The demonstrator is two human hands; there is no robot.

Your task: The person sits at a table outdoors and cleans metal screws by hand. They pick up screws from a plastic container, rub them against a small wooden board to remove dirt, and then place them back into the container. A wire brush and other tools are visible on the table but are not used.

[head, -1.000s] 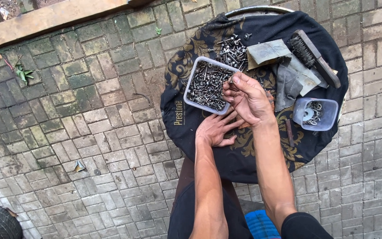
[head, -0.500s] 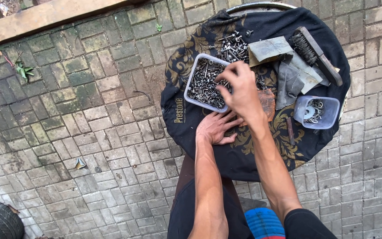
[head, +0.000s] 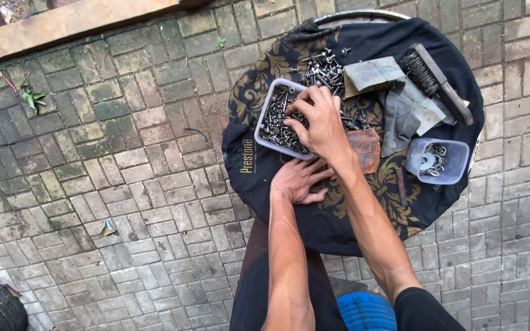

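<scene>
- I see a round stand draped in a dark patterned cloth, set on brick paving.
- On the cloth I make out a clear tray of screws, a loose screw pile, a wire brush, grey rags and a small tub of washers.

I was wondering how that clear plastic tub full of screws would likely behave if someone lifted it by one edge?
The tub looks thin-walled, so it would probably flex. It is heaped with metal screws, so it is likely heavy for its size and might tip, spilling them. The right hand reaches into it; the left hand rests on the dark cloth.
</scene>
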